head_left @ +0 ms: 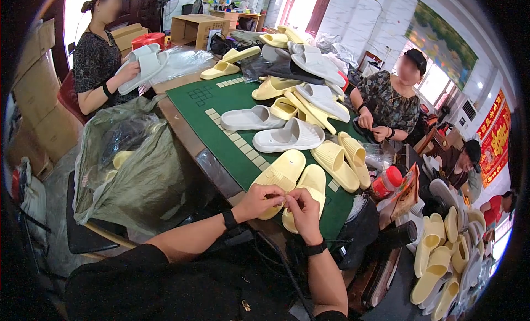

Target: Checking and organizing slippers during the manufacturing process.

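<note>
My left hand (259,201) and my right hand (305,211) meet at the fingertips, both pinched closed. Whatever is between them, if anything, is too small to make out. Just beneath and beyond them, a pale yellow slide sandal (288,164) lies beside its yellow partner (312,180) on the green table mat (190,103); my hands partly cover both. Right of this pair lies another yellow pair, one a slide sandal (335,163). A grey slide sandal (290,137) rests farther back.
Grey and yellow sandals are heaped at the table's back, and more yellow sandals (433,260) at lower right. An open sack (149,172) stands left. A red-lidded jar (388,179) is right of the mat. Co-workers sit around; one at left holds grey sandals (144,67).
</note>
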Demonstrator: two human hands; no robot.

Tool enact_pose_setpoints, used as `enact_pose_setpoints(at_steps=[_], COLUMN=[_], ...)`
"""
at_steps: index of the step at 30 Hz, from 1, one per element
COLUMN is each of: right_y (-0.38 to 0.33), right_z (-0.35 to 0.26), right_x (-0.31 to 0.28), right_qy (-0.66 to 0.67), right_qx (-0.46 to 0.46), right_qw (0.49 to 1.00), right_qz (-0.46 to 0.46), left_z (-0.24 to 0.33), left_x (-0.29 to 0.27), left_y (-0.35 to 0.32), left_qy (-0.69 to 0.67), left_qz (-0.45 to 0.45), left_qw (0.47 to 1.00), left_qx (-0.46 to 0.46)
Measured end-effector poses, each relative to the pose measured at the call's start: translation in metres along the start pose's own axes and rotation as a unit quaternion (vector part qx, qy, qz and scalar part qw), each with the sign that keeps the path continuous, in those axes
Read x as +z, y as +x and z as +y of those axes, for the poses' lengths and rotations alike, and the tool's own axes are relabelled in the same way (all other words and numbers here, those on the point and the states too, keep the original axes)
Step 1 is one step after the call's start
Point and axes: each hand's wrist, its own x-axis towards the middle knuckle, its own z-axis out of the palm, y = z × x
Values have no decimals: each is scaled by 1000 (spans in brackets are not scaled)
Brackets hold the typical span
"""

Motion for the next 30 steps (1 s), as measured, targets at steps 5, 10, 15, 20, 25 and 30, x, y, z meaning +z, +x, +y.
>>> enact_pose_setpoints(at_steps=[5, 10, 15, 20, 25, 30], right_y=[0, 0, -1, -1, -1, -1], right_z=[-1, -1, -1, -2, 1, 0], right_x=[-1, 0, 0, 0, 0, 0], right_qy=[-2, 2, 9, 5, 3, -2], right_qx=[-1, -4, -6, 4, -5, -3], right_qw=[1000, 1000, 1000, 1000, 1000, 1000], right_qz=[-4, -5, -2, -7, -6, -7], left_z=[-1, -6, -5, -6, -6, -7], left_x=[0, -1, 0, 0, 0, 0], left_y=[1, 0, 0, -1, -1, -1], left_qy=[13, 15, 6, 0, -5, -3], left_qz=[-7, -4, -2, -3, -6, -4], left_qw=[1000, 1000, 1000, 1000, 1000, 1000], left_qx=[-2, 4, 6, -3, -4, -4])
